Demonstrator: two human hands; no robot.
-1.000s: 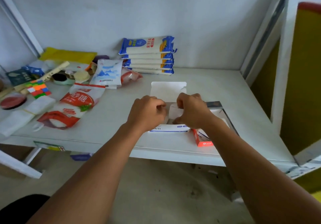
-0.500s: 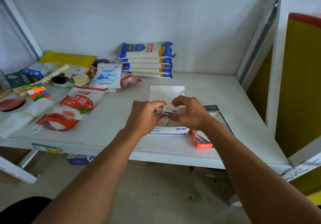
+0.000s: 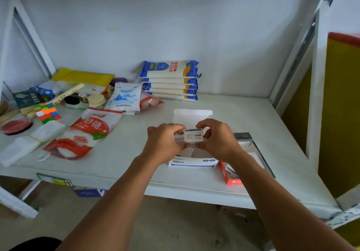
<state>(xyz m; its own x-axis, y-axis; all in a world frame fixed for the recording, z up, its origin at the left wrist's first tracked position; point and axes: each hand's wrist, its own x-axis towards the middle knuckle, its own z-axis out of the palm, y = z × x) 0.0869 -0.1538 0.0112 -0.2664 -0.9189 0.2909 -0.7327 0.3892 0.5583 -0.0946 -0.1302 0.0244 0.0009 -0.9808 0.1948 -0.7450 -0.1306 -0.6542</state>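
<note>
A small white box (image 3: 194, 135) with printed characters is held up between both hands, a little above a larger open white carton (image 3: 191, 162) with a blue stripe. My left hand (image 3: 164, 143) pinches the small box at its left end. My right hand (image 3: 218, 140) pinches it at the right, thumb under and fingers over. The carton's lid flap (image 3: 191, 115) stands open behind the hands. What lies inside the carton is mostly hidden by my hands.
An orange-red box (image 3: 230, 175) lies right of the carton. Stacked blue-and-white packets (image 3: 170, 80) stand at the back wall. A red-and-white sugar bag (image 3: 85, 133), a white pouch (image 3: 125, 97), a colour cube (image 3: 47, 112) and other clutter fill the shelf's (image 3: 120, 157) left side.
Both hands were down at the open carton; they have since lifted a small box out of it and turned its printed face toward me.
</note>
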